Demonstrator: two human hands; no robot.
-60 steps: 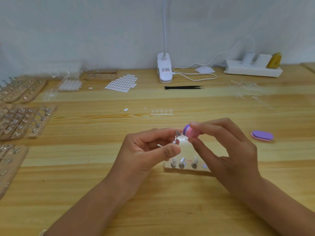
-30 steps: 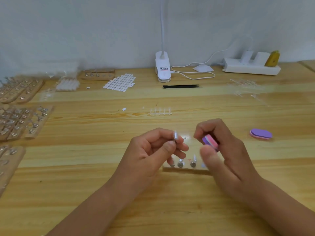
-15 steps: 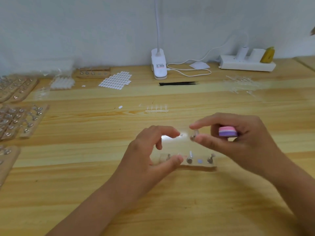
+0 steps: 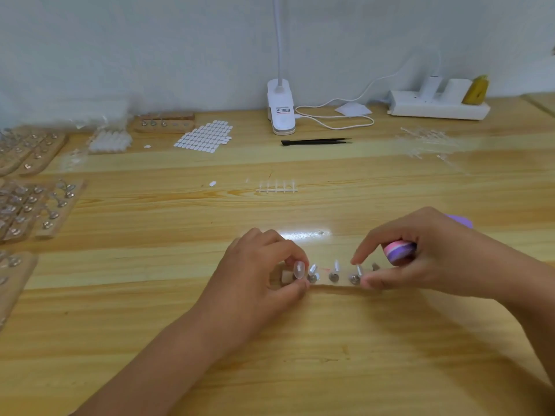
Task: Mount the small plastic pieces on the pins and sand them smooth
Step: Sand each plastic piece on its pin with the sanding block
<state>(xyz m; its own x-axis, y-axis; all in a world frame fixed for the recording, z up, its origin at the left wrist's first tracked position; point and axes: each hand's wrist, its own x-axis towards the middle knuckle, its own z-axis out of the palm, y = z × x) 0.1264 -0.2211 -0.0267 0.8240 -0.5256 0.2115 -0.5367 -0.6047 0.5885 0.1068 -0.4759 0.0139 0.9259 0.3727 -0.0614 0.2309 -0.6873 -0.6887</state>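
Observation:
A small wooden holder block (image 4: 329, 287) lies on the table between my hands, with several metal pins (image 4: 333, 273) standing in it. My left hand (image 4: 264, 274) pinches the pin at the block's left end, which carries a clear oval plastic piece (image 4: 298, 270). My right hand (image 4: 420, 256) keeps a pink and purple sanding block (image 4: 399, 250) tucked under its fingers, while its thumb and forefinger pinch a pin (image 4: 359, 273) near the block's right end.
A second purple sanding block (image 4: 459, 220) peeks out behind my right hand. A strip of clear pieces (image 4: 277, 187) lies mid-table. Black tweezers (image 4: 315, 141), a clip lamp (image 4: 280, 108), a power strip (image 4: 438, 106) and a sheet of white ovals (image 4: 204, 136) are at the back; more pin boards (image 4: 33, 205) at left.
Sanding in the air has stopped. Both hands came down to the holder block; the left now holds a mounted piece at its left end, the right sets a pin near its right end.

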